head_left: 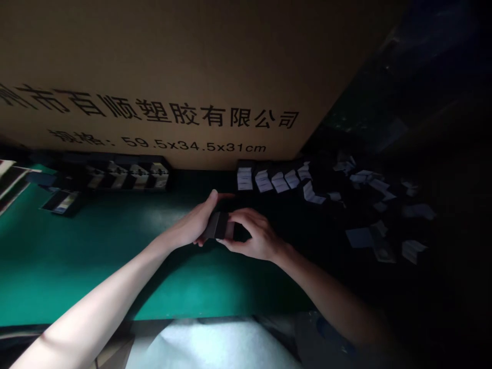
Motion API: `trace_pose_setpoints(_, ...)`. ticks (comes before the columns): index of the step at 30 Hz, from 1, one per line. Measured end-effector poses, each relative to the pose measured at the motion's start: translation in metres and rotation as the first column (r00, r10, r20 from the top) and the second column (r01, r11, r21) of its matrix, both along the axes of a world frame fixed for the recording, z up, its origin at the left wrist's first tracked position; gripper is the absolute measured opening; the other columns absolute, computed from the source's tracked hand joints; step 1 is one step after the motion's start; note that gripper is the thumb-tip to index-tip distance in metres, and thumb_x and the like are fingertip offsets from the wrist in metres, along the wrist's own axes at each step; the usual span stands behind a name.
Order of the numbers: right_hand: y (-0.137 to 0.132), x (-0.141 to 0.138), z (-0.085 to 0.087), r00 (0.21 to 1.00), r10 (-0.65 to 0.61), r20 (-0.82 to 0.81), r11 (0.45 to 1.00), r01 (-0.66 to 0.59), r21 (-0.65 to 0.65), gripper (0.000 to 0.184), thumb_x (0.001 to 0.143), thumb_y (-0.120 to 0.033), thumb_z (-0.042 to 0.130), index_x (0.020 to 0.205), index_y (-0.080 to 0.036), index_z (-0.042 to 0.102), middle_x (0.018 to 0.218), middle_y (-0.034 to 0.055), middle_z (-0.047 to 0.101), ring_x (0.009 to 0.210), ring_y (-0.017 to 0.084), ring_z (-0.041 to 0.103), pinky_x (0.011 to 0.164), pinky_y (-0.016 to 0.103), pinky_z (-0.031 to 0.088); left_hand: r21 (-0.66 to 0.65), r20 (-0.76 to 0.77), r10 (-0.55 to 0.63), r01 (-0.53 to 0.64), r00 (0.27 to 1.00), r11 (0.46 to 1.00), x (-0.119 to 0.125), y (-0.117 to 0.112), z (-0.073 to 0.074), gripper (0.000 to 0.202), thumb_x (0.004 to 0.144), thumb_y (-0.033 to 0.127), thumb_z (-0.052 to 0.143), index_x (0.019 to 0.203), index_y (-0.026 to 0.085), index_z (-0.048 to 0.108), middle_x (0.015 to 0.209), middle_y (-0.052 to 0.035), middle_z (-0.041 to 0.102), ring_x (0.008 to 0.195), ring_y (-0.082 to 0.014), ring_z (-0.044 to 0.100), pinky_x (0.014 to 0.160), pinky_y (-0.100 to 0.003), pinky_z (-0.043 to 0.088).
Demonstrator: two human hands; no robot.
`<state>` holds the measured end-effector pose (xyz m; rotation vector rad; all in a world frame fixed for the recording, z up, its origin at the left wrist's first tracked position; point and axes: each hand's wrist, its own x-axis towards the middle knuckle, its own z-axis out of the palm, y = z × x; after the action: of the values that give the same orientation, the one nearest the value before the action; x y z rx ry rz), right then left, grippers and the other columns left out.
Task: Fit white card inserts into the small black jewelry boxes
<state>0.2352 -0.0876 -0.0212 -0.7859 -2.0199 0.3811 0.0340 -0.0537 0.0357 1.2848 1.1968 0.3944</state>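
Over the green tabletop, my left hand (197,221) cradles a small dark box (220,225) from the left, its thumb raised. On the box's right side, the thumb and fingers of my right hand (257,234) grip its edges. The box appears tilted, with one face catching some light. Whether its lid is ajar cannot be made out. Behind my hands, several folded white slips (245,179) stand in a row on dark pieces. More of them lie scattered at the right in shadow.
A large cardboard carton (184,61) with black printing stands at the table's back. Against it, at left, sit several dark boxes (130,174) with pale insides. A separate dark box (61,202) lies nearer. The green tabletop (77,256) ends at a front edge close to my lap.
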Motion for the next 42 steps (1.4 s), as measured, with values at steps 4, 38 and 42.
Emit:
trace_pose_setpoints(4, 0.000, 0.000, 0.001, 0.999, -0.037, -0.039, 0.999, 0.038, 0.030, 0.040, 0.091, -0.023, 0.073, 0.129, -0.022, 0.061, 0.113, 0.0093, 0.077, 0.104, 0.020, 0.075, 0.091, 0.033, 0.065, -0.007, 0.074, -0.019, 0.020, 0.997, 1.000, -0.003, 0.002, -0.007, 0.099, 0.090, 0.090, 0.016, 0.150, 0.018, 0.048, 0.057, -0.0024, 0.063, 0.036, -0.0151, 0.051, 0.036, -0.022, 0.035)
trace_pose_setpoints(38, 0.010, 0.003, -0.007, 0.967, -0.094, -0.235, 0.962, 0.027, -0.272, 0.030, 0.096, -0.037, 0.071, 0.122, -0.025, 0.064, 0.118, 0.0073, 0.070, 0.104, 0.017, 0.072, 0.076, 0.025, 0.065, 0.192, 0.375, -0.121, 0.050, 0.919, 0.980, -0.013, 0.020, -0.038, 0.046, 0.079, 0.036, 0.089, 0.116, 0.015, 0.072, 0.099, -0.0085, 0.074, 0.090, -0.0204, 0.073, 0.081, -0.029, 0.061)
trace_pose_setpoints(42, 0.009, 0.002, -0.001, 0.965, -0.143, -0.221, 0.964, 0.084, -0.253, 0.019, 0.097, -0.035, 0.069, 0.111, -0.023, 0.068, 0.111, 0.0069, 0.072, 0.103, 0.017, 0.071, 0.082, 0.027, 0.063, 0.210, 0.358, -0.155, 0.082, 0.921, 0.974, -0.012, 0.019, -0.037, 0.049, 0.078, 0.040, 0.089, 0.117, 0.015, 0.073, 0.108, -0.0115, 0.076, 0.103, -0.0253, 0.073, 0.086, -0.032, 0.061)
